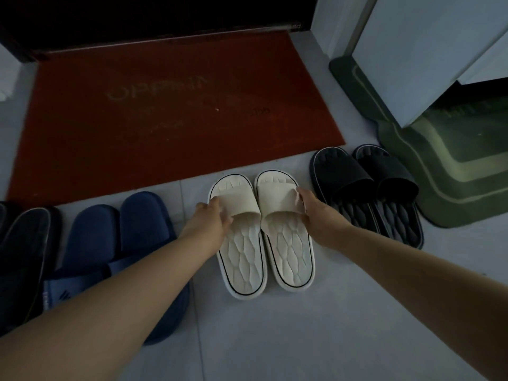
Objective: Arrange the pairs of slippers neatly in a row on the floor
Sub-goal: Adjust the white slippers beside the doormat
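Cream slippers [243, 257] sat side by side on the tiled floor [330, 325], between a navy pair [137, 224] and a black pair [365, 182]; I saw my left hand [211, 221] and right hand [319, 213] each gripping one strap.

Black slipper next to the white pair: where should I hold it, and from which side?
Take the black slipper by the rear edge of its strap, coming from the heel side: the strap arches over the footbed and opens towards you, so the grip could hook under.

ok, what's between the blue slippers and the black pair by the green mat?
The white pair, side by side, left hand and right hand each gripping a strap. Head view.
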Available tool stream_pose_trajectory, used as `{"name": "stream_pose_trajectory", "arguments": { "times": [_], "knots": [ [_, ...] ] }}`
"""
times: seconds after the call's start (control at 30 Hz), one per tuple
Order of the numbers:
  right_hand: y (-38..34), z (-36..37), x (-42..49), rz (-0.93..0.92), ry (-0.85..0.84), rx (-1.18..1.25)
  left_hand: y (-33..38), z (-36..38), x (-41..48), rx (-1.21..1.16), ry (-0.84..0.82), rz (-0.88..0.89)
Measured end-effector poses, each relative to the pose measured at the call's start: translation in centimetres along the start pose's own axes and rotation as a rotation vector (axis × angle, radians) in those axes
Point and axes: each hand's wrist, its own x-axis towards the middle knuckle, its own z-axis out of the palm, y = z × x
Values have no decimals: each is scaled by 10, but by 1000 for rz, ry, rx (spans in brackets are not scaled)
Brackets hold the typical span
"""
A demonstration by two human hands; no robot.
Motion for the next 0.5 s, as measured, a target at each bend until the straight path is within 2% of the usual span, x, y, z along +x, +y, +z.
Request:
{"name": "stream_pose_trajectory", "arguments": {
  "times": [0.2, 0.43, 0.5],
  "knots": [
    [6, 3, -1, 3, 43, 154, -14, 4, 3, -16, -11, 51],
    [-4, 4, 1, 6, 87, 171, -23, 4, 5, -40, 6, 50],
    [-8, 3, 1, -21, 54, 167, -25, 3, 7, -36, 28, 46]
  ]
}}
